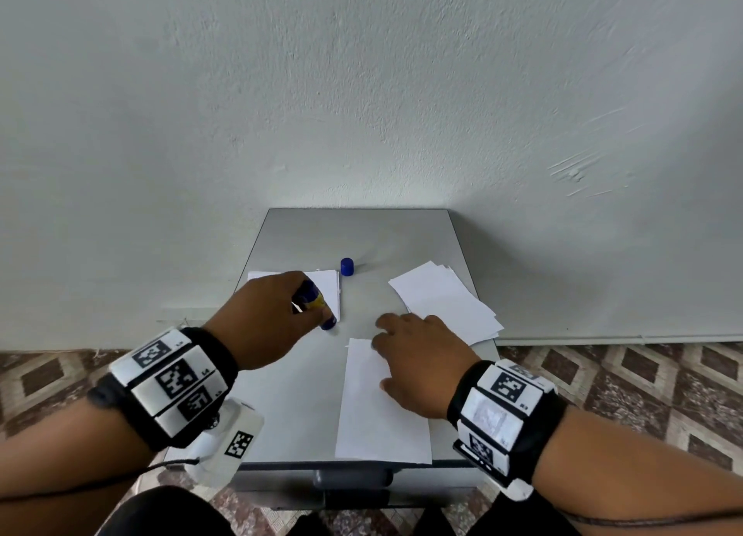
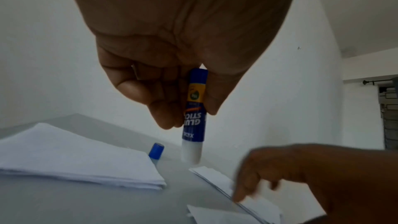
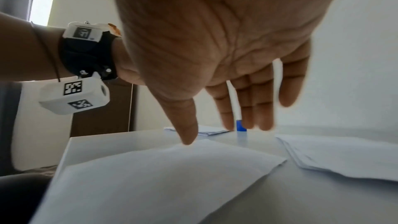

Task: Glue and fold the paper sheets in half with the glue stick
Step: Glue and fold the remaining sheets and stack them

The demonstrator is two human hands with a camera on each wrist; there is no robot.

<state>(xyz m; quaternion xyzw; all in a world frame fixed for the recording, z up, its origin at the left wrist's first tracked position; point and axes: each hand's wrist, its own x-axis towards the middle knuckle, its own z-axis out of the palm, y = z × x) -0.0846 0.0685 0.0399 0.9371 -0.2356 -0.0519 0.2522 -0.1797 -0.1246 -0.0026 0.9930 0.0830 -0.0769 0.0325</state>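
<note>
The left hand grips the uncapped glue stick between thumb and curled fingers, tip pointing down, held above the tabletop near the folded stack at the left. The right hand lies flat with fingers spread and straight, resting on the far part of the single sheet in front of the person. The unfolded stack sits to the right, and the blue cap stands upright on the tabletop between the two stacks.

Judging by the layout, the step in hand is gluing this sheet. To do it well: keep the right hand pinning the sheet so it doesn't slide w/ each stroke, bring the stick over and run it along one half only, light even pressure, strokes going away from the pinning fingers — toward them risks buckling thin paper. Then fold edge to edge, line up the corners before pressing, and smooth from the crease outward.

Hard to make out: the head view hides the stick's tip behind the left hand, so whether it touches anything shows only in the left wrist view, where it looks clear of the surface. Can't tell if glue is already on the sheet — white on white. In the wrist views the right hand's fingertips are blurred, and exact contact w/ the paper isn't certain. No. of sheets per stack unclear.
</note>
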